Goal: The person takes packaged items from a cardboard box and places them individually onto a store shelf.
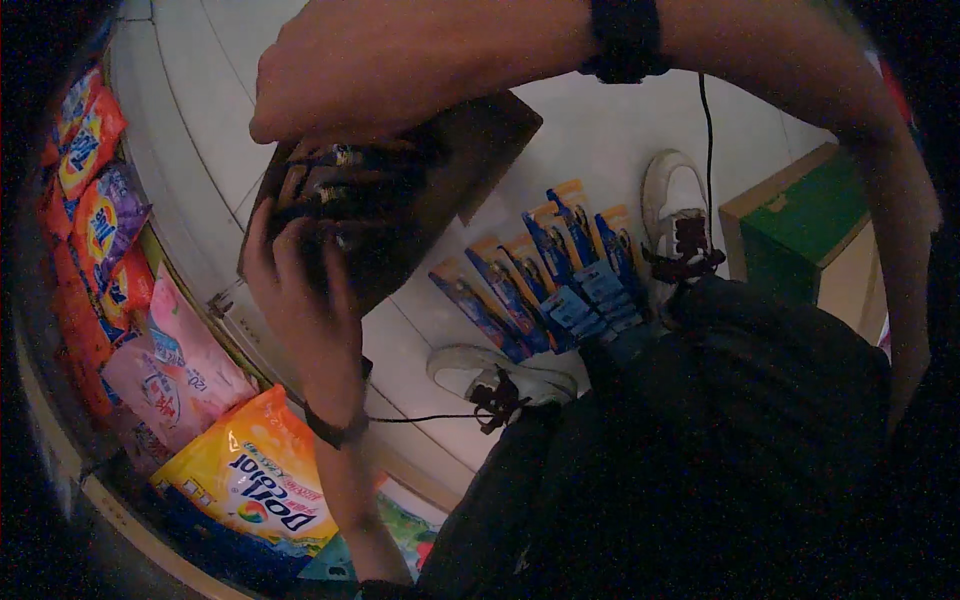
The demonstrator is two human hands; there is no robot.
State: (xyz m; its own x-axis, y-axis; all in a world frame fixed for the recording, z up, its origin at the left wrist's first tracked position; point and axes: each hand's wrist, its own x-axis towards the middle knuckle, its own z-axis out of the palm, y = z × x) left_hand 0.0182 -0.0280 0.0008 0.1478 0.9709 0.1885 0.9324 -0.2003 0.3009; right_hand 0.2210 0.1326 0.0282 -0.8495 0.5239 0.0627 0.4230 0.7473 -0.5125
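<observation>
A dark open box (480,157) is tilted above the pale floor, with several dark packs (352,199) in shadow inside it. My left hand (304,262) comes up from below and reaches over the box's near side, its fingers spread across the packs. Across the top of the view comes my right hand (337,82), a black watch on its wrist. Its back faces the camera and its fingers disappear into the shadow over the box. What either hand grips is too dark to see. Several blue-and-orange carded packs (544,270) lie fanned out on the floor between my shoes.
On a low shelf at left stand red-orange detergent bags (101,217), a pink bag (184,367) and a yellow-orange bag (262,480). My white shoes (679,202) flank the carded packs. A green-and-brown carton (802,217) sits at right. A black cable (709,142) crosses the floor.
</observation>
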